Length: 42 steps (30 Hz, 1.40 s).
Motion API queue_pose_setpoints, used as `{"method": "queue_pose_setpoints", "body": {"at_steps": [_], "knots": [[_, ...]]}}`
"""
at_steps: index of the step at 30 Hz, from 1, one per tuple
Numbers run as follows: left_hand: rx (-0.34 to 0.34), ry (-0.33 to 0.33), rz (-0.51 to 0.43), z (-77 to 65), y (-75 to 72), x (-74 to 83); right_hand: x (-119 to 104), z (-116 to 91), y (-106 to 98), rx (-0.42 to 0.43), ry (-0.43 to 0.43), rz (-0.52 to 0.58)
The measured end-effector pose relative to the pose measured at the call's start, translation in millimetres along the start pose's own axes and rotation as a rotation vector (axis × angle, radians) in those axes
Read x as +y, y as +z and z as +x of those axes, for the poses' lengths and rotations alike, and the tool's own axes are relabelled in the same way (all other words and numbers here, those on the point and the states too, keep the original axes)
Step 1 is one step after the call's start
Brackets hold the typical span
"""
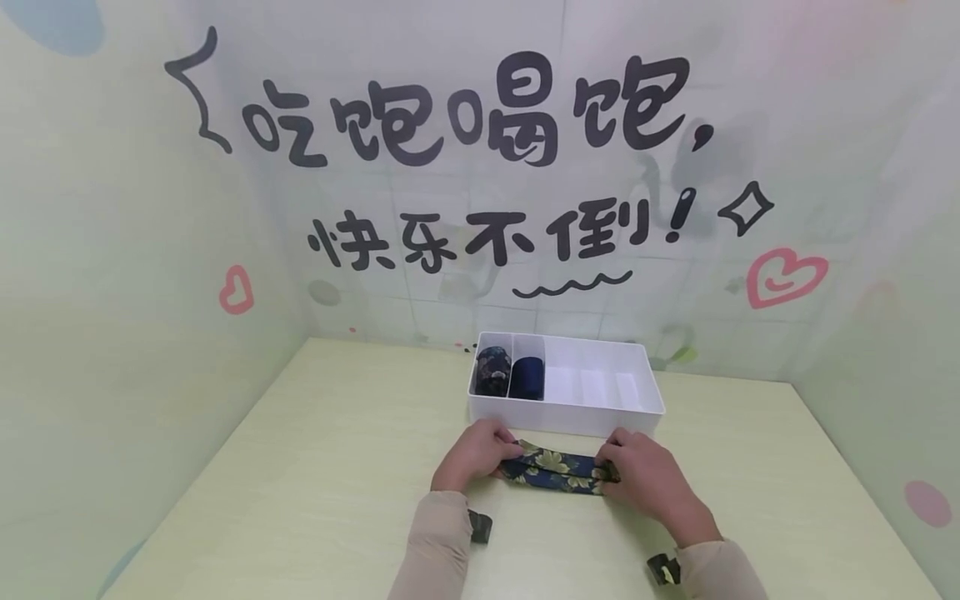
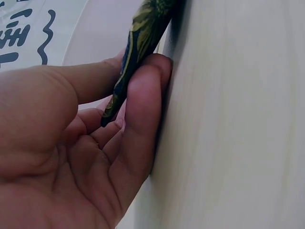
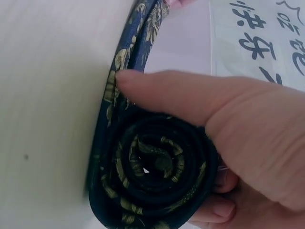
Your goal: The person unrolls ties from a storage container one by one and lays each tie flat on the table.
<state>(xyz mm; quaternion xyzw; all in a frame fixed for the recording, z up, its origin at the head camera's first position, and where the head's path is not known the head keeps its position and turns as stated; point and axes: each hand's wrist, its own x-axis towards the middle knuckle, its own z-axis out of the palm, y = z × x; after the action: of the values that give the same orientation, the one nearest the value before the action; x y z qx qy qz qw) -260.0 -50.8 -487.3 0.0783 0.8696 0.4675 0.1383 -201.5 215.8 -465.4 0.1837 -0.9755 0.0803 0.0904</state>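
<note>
A navy necktie [image 1: 555,468] with yellow-green flowers is stretched between both hands, low over the table. My left hand [image 1: 474,454] pinches its folded left end, thumb on one face and fingers behind, as the left wrist view shows. At the other end my right hand [image 1: 651,482] holds the rolled part. In the right wrist view that part is a coil [image 3: 190,200] of several turns, with the thumb [image 3: 152,88] laid on the flat strip leading away from it. Just behind the hands stands a white divided box [image 1: 562,415].
The box's two leftmost compartments hold a dark floral roll [image 1: 493,372] and a plain navy roll [image 1: 528,379]. Pale table [image 1: 315,483] extends to both sides and in front. A printed backdrop [image 1: 495,192] rises behind the box.
</note>
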Motion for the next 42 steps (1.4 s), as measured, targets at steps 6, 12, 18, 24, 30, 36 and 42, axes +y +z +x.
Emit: {"method": "queue_pose_setpoints", "body": {"at_steps": [6, 12, 18, 24, 30, 36, 42], "knots": [[-0.009, -0.003, 0.001, 0.6, -1.0, 3.3, -1, -3, -1, 0.023, -0.021, -0.014], [-0.010, -0.008, 0.002, 0.6, -0.3, 3.8, 2, -4, -1, 0.028, -0.028, -0.010], [-0.005, -0.007, -0.010, -1.6, 0.9, 1.9, 10, -3, -1, -0.022, -0.012, 0.054], [-0.002, -0.006, 0.001, -1.4, 0.5, 2.3, 25, -3, -11, -0.098, 0.039, 0.214], [-0.004, -0.003, -0.002, -0.2, 0.6, 0.6, 50, -7, -21, -0.186, 0.098, 0.439], [-0.005, -0.006, -0.002, 1.1, 1.7, -1.1, 68, -13, -31, -0.225, 0.107, 0.546], [-0.002, -0.008, -0.003, 1.5, 2.3, -0.9, 86, -22, -41, -0.265, 0.151, 0.610]]}}
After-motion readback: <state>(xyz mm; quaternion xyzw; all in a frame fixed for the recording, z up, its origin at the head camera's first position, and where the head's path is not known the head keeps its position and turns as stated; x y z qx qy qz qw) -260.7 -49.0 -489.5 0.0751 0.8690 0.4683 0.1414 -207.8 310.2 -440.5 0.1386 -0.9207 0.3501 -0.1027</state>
